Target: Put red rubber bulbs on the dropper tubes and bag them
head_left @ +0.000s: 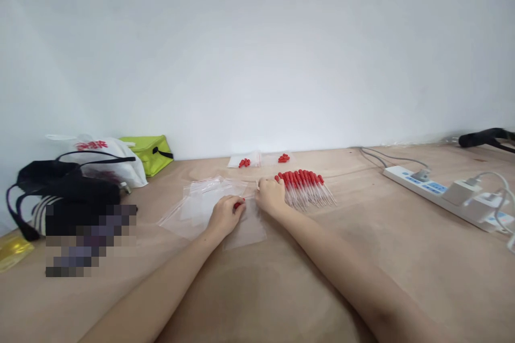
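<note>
My left hand (224, 215) is closed over the clear plastic bags, and a red tip (238, 204) shows between its thumb and fingers. The rest of what it holds is hidden. Flat zip bags (197, 209) lie spread beneath and to the left of it. My right hand (270, 194) rests at the bags' right edge with fingers curled in; whatever they pinch cannot be made out. Just right of it, several thin pale sticks with red heads (303, 187) lie side by side in a fanned row, heads toward the wall.
Two filled bags with red heads, one left (244, 163) and one right (284, 158), lie by the wall. A black bag (68, 187), white plastic bag (116, 163) and green bag (151, 154) stand left. A power strip (426, 187) with chargers and cables lies right.
</note>
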The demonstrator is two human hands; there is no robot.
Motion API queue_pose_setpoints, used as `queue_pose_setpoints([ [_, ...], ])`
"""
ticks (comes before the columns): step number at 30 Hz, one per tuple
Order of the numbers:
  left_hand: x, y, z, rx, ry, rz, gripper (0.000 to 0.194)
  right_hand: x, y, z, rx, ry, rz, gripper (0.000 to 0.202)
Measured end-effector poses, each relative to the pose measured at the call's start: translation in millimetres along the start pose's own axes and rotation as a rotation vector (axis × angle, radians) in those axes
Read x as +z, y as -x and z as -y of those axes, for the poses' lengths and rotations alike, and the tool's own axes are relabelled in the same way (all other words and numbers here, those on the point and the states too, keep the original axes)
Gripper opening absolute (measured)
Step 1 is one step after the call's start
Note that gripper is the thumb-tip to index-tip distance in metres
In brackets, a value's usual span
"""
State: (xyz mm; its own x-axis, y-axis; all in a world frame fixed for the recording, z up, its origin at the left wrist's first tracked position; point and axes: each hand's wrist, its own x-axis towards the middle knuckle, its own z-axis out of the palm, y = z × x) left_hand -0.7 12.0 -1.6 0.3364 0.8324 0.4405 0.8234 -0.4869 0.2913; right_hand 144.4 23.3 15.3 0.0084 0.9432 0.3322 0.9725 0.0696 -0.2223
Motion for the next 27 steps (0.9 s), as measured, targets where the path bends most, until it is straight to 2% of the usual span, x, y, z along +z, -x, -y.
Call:
queue_pose_setpoints([
  [8, 2.0, 0.8, 3.2, 0.012, 0.002, -0.014, 0.010, 15.3, -21.6, 24.0, 0.126, 0.015, 0.060, 0.021],
  [13, 6.2, 0.8, 9.7, 0.057, -0.003, -0.092, 0.021, 12.5, -17.4, 25.0, 0.109, 0.031, -0.004, 0.024],
  [16, 7.4, 0.6, 13.3, 0.107, -0.016, -0.157, 0.023, 9.6, -5.6, 7.1, -0.018, 0.023, -0.151, 0.025],
  [19, 4.8, 1.0, 10.9, 0.150, 0.006, -0.222, 0.022, 7.8, 17.1, -26.9, -0.206, -0.041, -0.342, 0.023],
  [21, 1.9, 2.9, 4.2, 0.183, 0.048, -0.239, 0.021, 5.2, 37.2, -53.5, -0.286, -0.116, -0.418, 0.024],
  [24, -1.1, 9.4, -12.4, 0.255, 0.137, -0.174, 0.017, -3.6, 66.5, -88.0, -0.368, -0.205, -0.404, 0.022],
  [27, -0.9, 17.6, -29.8, 0.308, 0.206, -0.079, 0.013, -14.6, 84.8, -104.9, -0.408, -0.264, -0.330, 0.020],
])
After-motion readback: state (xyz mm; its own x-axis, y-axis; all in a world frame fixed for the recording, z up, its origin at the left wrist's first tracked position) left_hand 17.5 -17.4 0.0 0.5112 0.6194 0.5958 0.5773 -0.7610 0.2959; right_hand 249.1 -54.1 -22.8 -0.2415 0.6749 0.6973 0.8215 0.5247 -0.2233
